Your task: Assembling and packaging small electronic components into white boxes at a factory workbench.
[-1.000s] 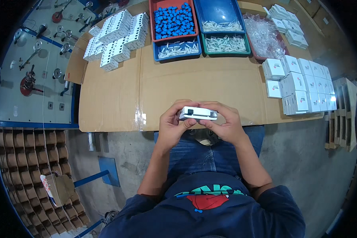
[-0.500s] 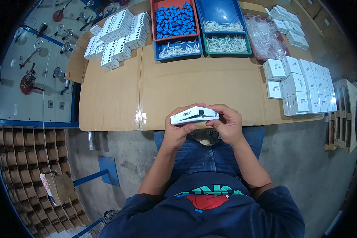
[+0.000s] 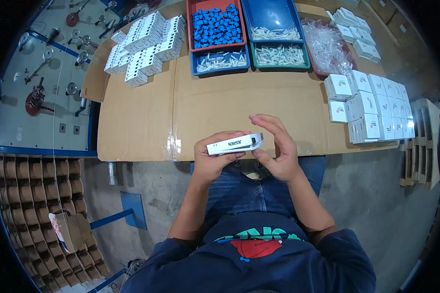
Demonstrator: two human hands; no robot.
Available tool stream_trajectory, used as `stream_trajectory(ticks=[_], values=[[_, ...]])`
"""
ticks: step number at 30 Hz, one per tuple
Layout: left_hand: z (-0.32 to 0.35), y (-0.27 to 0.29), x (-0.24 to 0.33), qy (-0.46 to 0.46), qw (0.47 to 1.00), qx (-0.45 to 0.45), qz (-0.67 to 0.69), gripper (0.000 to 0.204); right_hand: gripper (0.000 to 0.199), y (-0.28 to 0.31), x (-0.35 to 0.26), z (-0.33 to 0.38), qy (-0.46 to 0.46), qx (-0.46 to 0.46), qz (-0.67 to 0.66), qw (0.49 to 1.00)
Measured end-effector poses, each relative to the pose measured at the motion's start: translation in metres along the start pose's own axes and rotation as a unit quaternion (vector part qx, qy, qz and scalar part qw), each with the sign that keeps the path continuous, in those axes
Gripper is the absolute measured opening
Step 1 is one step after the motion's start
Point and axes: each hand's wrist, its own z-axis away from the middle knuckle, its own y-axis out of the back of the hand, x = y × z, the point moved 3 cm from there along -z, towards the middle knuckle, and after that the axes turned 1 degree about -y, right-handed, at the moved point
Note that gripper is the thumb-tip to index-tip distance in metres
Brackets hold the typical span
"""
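A small flat white box (image 3: 233, 144) with dark lettering on its side is in front of me, just over the table's near edge. My left hand (image 3: 213, 155) grips it at its left end, with the thumb below and the fingers along the top. The right end of the box gapes at a flap. My right hand (image 3: 280, 152) is open beside that end, its fingers raised and spread from the thumb. The thumb tip is close to the box's lower right corner; I cannot tell whether it touches. What lies inside the box is hidden.
Cardboard (image 3: 249, 105) covers the table. At its back stand a red tray (image 3: 189, 29) of blue parts and blue and green trays (image 3: 282, 68) of small white pieces. Stacked white boxes (image 3: 364, 105) are at right, white blocks (image 3: 149, 36) at left, clear plastic bags (image 3: 326, 46) at back right.
My right hand has let go of the box's right end and spread its fingers. The left hand has shifted slightly left with the box, which is now turned a little.
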Motion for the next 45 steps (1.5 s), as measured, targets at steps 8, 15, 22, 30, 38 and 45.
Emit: stream_trajectory(ticks=[8,15,22,30,38,45], values=[[0.004,0.0,-0.01,0.015,0.999,-0.021,-0.028,0.037,0.033,0.003,-0.001,-0.004,0.05,-0.068,0.02,0.996],[0.004,0.0,-0.014,0.036,0.999,0.005,-0.032,0.035,0.03,-0.001,0.0,-0.002,0.067,-0.027,0.063,0.995],[0.003,0.005,-0.016,0.023,0.998,0.004,-0.053,0.035,0.029,-0.003,0.001,0.002,0.069,-0.015,0.104,0.992],[0.009,0.021,-0.042,0.057,0.993,0.057,0.088,0.038,0.044,-0.006,-0.004,-0.006,0.009,-0.032,0.144,0.989],[0.011,0.028,-0.058,0.091,0.968,0.063,0.226,0.061,0.055,-0.008,-0.004,0.004,-0.047,-0.088,0.07,0.993],[0.016,0.037,-0.071,0.103,0.952,0.009,0.288,0.06,0.054,-0.013,-0.006,0.002,0.075,-0.081,0.123,0.986]])
